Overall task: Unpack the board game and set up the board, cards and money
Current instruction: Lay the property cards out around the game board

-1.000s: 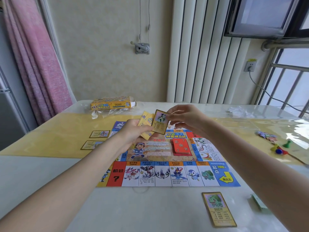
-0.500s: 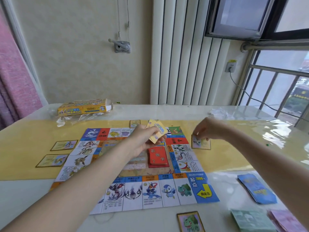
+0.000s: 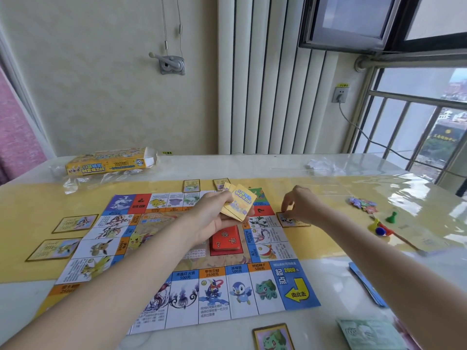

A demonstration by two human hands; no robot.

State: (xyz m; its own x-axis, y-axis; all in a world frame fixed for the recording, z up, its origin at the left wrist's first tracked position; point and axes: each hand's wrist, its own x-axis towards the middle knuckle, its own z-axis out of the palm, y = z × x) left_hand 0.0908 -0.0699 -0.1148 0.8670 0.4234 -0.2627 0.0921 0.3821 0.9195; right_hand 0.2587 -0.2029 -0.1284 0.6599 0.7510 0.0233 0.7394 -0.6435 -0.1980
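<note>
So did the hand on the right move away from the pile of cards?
Yes. The right hand left the held cards and went rightward, past the board's edge, to a card on the table.

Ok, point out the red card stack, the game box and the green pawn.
Red card stack [image 3: 225, 240]: head view, on its top card's face.
Game box [image 3: 108, 162]: head view, on its yellow front side.
Green pawn [image 3: 391, 217]: head view, on its body.
</note>
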